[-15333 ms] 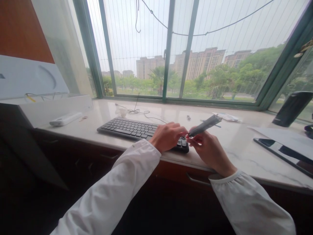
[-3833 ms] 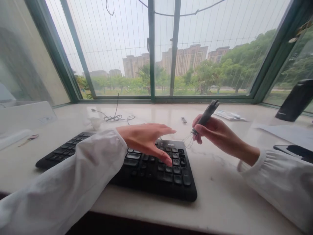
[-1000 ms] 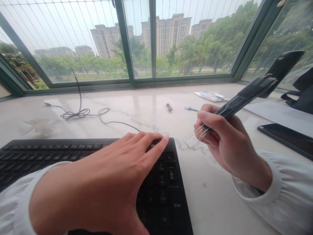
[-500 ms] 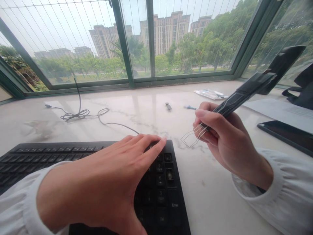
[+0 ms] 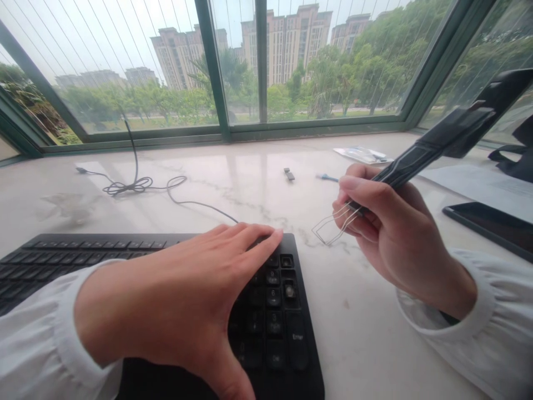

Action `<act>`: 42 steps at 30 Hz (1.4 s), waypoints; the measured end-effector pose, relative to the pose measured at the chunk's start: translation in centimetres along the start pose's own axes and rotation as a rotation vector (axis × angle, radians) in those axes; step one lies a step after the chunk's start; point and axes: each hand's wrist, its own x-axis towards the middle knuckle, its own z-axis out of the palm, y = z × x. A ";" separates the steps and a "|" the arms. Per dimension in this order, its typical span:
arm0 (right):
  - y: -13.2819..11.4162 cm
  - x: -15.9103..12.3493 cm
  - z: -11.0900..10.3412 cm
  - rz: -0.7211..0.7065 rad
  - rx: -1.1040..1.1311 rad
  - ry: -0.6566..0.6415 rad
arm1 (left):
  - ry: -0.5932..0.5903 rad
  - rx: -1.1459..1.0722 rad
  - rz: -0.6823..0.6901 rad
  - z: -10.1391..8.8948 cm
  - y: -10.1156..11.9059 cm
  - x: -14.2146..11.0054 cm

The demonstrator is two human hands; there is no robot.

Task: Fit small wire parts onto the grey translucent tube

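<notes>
Black wire-loop tool (image 5: 416,158), in a narrow pinch of the right hand (image 5: 400,239) just behind its loop, seemingly firm

Under the left fingers (image 5: 254,236) lies a keyboard (image 5: 272,328) of matt black plastic with smooth keycaps. The right fingers (image 5: 366,189) pinch a slim handle (image 5: 402,169) of black plastic with a faint sheen, and thin, bright metal wire loops (image 5: 338,221) project from its end just beside them. Below both sets of fingers, the counter (image 5: 358,339) is polished, glossy stone with grey marble-like veins. Beyond the left fingers runs a thin cable (image 5: 195,204) with a smooth, dark plastic sheath. Right of the right fingers are a glossy, dark glass-faced tablet (image 5: 487,222) and a sheet of matt paper (image 5: 470,183). Nearer, the gathered cuff (image 5: 466,300) is soft white cloth.
</notes>
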 end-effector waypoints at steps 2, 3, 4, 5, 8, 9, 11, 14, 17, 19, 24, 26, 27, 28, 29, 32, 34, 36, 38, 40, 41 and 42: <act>0.0 0.0 -0.1 -0.003 -0.014 -0.009 | 0.005 -0.003 0.002 0.1 -0.1 -0.1; 0.1 0.0 -0.1 -0.005 -0.021 -0.014 | 0.008 -0.004 0.003 0.1 -0.2 -0.1; 0.1 0.0 -0.1 -0.006 -0.029 -0.019 | 0.012 -0.005 0.003 0.2 -0.2 -0.1; 0.0 0.0 -0.1 -0.008 -0.036 -0.023 | 0.015 -0.006 0.003 0.2 -0.2 -0.1; -0.1 -0.1 -0.1 -0.002 -0.064 -0.029 | 0.017 -0.013 0.003 0.3 -0.3 -0.2; -0.2 -0.1 0.0 0.008 -0.071 -0.031 | 0.015 -0.017 0.002 0.4 -0.3 -0.2; -0.3 -0.2 0.1 0.049 -0.078 -0.062 | 0.017 -0.025 0.001 0.4 -0.4 -0.2; -0.4 -0.3 0.3 0.118 -0.088 -0.152 | 0.021 -0.032 -0.001 0.4 -0.4 -0.2; -0.3 -0.3 0.4 0.134 -0.093 -0.196 | 0.014 -0.029 0.004 0.3 -0.3 -0.2; -0.2 -0.3 0.3 0.128 -0.092 -0.200 | 0.013 -0.029 0.006 0.2 -0.2 -0.1; -0.1 0.1 0.1 0.119 -0.088 -0.199 | 0.022 -0.022 0.022 -0.2 0.1 0.0; -0.1 0.4 0.0 0.116 -0.088 -0.184 | 0.018 0.003 0.013 -0.2 0.3 -0.2; 0.0 0.6 -0.1 0.113 -0.088 -0.169 | 0.012 0.015 0.007 -0.2 0.4 -0.2; 0.0 0.8 -0.2 0.108 -0.087 -0.154 | 0.005 0.023 0.005 -0.2 0.6 -0.3; 0.1 1.0 -0.3 0.102 -0.083 -0.139 | -0.002 0.026 0.006 -0.1 0.7 -0.4; 0.5 1.7 -0.7 0.073 -0.066 -0.087 | -0.014 0.022 0.044 0.1 1.3 -0.5; 0.9 2.2 -1.1 0.069 -0.077 -0.050 | -0.010 0.013 0.086 0.3 1.5 -0.4; 1.3 2.7 -1.5 0.055 -0.093 -0.010 | 0.010 0.014 0.097 0.5 1.5 -0.2; 1.8 3.1 -2.0 0.049 -0.116 0.013 | 0.032 0.027 0.098 0.7 1.4 -0.1; 2.2 3.4 -2.2 0.049 -0.135 0.024 | 0.067 0.049 0.102 0.8 1.3 0.0; 2.4 3.5 -2.3 0.053 -0.147 0.018 | 0.090 0.065 0.104 0.9 1.2 0.1; 2.6 3.5 -2.3 0.063 -0.153 0.002 | 0.113 0.082 0.105 1.0 1.1 0.1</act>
